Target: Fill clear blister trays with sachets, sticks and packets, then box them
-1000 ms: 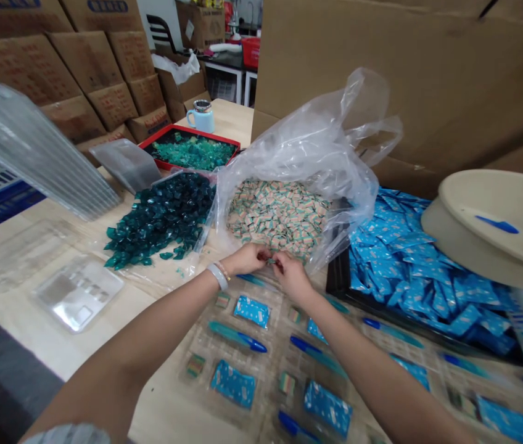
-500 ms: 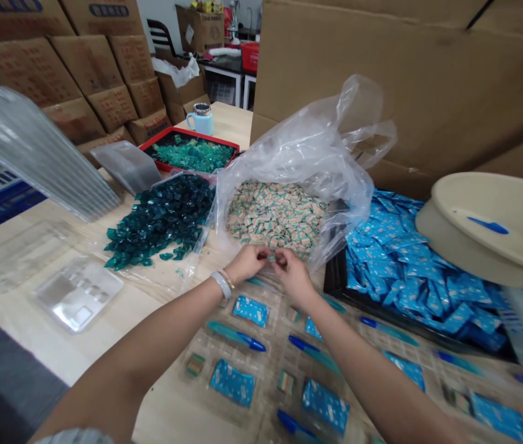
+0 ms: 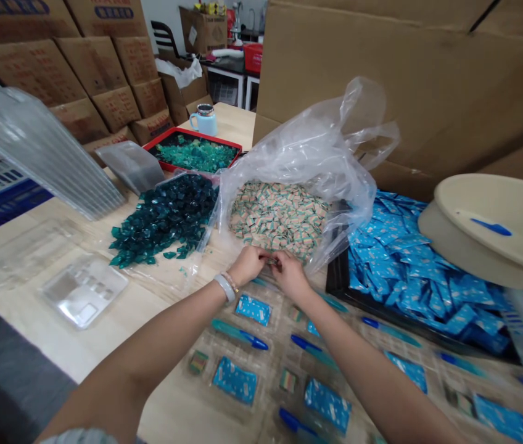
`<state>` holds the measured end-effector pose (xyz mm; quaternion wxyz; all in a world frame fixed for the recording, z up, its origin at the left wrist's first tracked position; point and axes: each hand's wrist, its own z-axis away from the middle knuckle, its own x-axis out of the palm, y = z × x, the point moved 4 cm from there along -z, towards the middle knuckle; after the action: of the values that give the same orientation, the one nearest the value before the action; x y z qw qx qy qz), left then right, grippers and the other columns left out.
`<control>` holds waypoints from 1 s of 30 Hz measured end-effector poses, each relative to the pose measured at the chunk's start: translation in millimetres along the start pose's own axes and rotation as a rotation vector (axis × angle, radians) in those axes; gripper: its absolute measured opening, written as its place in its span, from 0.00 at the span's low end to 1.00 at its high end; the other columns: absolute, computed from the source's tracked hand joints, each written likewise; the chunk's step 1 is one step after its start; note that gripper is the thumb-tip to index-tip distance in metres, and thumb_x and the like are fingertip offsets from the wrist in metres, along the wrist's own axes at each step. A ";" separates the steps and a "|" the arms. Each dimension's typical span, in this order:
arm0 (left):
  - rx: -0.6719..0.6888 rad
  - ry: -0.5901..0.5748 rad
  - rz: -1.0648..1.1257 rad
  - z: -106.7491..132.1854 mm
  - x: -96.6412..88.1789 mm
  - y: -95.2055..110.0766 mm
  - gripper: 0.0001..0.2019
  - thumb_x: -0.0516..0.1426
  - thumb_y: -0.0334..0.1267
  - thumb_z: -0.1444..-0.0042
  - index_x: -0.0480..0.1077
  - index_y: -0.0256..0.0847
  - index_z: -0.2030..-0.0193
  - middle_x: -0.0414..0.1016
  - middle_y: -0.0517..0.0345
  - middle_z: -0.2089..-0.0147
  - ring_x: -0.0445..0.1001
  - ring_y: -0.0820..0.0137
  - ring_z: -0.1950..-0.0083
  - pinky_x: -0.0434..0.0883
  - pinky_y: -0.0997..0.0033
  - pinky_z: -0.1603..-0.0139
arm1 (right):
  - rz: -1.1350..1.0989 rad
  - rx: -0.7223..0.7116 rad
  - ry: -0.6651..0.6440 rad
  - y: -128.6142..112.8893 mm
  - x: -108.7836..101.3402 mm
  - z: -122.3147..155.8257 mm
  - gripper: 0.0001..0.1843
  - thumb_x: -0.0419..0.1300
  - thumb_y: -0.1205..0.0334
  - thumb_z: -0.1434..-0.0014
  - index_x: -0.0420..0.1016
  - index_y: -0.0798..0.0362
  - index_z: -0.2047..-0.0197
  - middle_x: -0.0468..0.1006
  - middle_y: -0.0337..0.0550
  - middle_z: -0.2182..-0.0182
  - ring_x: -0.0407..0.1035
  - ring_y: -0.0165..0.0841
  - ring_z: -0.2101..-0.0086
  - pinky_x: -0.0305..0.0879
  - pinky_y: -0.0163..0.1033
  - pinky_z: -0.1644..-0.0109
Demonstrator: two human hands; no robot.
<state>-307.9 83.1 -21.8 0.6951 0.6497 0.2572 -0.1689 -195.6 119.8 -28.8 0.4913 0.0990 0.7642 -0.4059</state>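
Left hand and right hand pinch a small packet together before a clear plastic bag of sachets.

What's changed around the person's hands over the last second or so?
Very little. The left hand and right hand hardly moved, staying together and pinching a small piece too small to identify. Nothing was visibly taken up or let go. The view drifted slightly. The teal pieces, beige sachets and blue sachets stayed as they were.
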 end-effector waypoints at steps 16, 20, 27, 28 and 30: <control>-0.005 0.025 -0.117 -2.3 6.5 9.2 0.12 0.50 0.31 0.50 0.74 0.34 0.66 0.77 0.50 0.66 0.73 0.68 0.65 0.67 0.72 0.63 | 0.063 0.194 -0.074 -0.1 6.4 -7.8 0.12 0.48 0.74 0.50 0.69 0.56 0.65 0.71 0.49 0.66 0.64 0.35 0.63 0.59 0.38 0.59; -0.071 0.058 -0.315 -3.4 6.4 6.6 0.14 0.48 0.33 0.50 0.74 0.35 0.65 0.77 0.50 0.65 0.73 0.66 0.64 0.66 0.72 0.62 | 0.110 0.242 -0.116 -6.8 4.0 -9.4 0.10 0.47 0.69 0.46 0.69 0.57 0.63 0.73 0.50 0.65 0.66 0.36 0.65 0.61 0.38 0.62; -0.154 0.017 0.041 -13.2 -6.2 14.2 0.17 0.48 0.40 0.47 0.64 0.40 0.50 0.75 0.61 0.57 0.71 0.72 0.59 0.67 0.73 0.56 | -0.204 0.461 0.133 -5.9 -25.3 -23.7 0.12 0.52 0.64 0.47 0.68 0.54 0.59 0.74 0.45 0.63 0.67 0.34 0.63 0.62 0.36 0.59; -0.144 -0.013 0.091 -12.4 -5.8 21.2 0.18 0.47 0.40 0.46 0.64 0.40 0.49 0.75 0.62 0.57 0.71 0.73 0.59 0.67 0.74 0.57 | -0.327 0.533 0.150 -4.1 -26.7 -25.7 0.12 0.53 0.64 0.48 0.68 0.53 0.59 0.74 0.43 0.65 0.67 0.33 0.63 0.63 0.35 0.60; -0.058 -0.018 -0.034 -11.0 -6.0 38.8 0.18 0.46 0.40 0.45 0.62 0.40 0.48 0.76 0.62 0.57 0.72 0.75 0.61 0.68 0.77 0.59 | -0.567 0.672 0.131 -0.3 -24.4 -28.7 0.12 0.57 0.63 0.51 0.69 0.53 0.61 0.74 0.41 0.67 0.68 0.31 0.66 0.64 0.33 0.63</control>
<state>-292.3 97.2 13.1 0.7130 0.6234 0.2664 -0.1791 -202.9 146.3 -3.0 0.2515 0.0652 0.6166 -0.7432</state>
